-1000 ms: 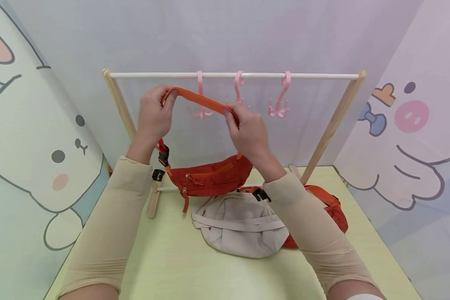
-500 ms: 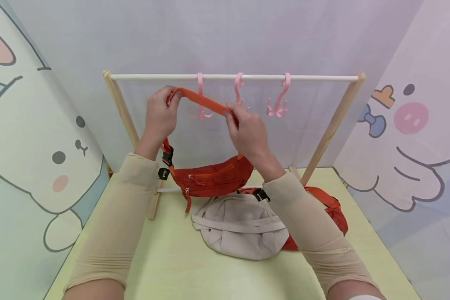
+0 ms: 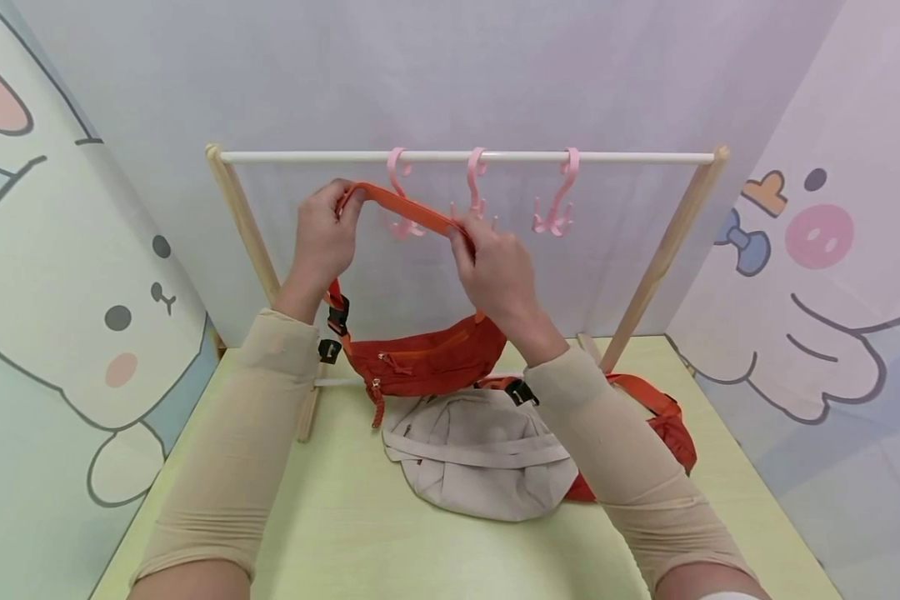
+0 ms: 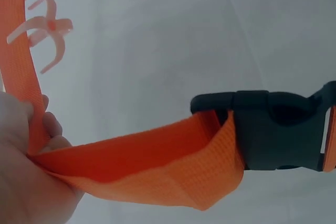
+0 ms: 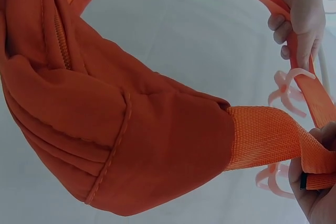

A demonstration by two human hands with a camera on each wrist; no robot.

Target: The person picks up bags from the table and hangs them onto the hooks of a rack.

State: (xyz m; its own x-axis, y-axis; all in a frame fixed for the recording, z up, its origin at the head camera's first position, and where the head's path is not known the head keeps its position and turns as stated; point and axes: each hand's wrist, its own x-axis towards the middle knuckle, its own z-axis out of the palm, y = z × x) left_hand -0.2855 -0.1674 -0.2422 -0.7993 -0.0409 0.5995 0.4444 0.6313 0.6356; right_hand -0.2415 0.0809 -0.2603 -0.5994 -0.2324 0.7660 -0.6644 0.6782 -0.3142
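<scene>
table (image 3: pixel 420 558) bearing rack (image 3: pixel 438 157), beige bag (image 3: pixel 487 487), red bag (image 3: pixel 673 437)

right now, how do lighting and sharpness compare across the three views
Head view: bright, fairly even, pale bag readable; left wrist view: dimmer, greyish, pink hook slightly soft; right wrist view: also dim, but held bag reads clearly.

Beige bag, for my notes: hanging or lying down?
Lying down: the head view shows the beige bag on the table, below the hooks.

We see the left hand (image 4: pixel 29 174) holding an orange strap (image 4: pixel 142 161), with a black buckle (image 4: pixel 278 135) on it and pink hooks (image 4: pixel 51 25) nearby.
</scene>
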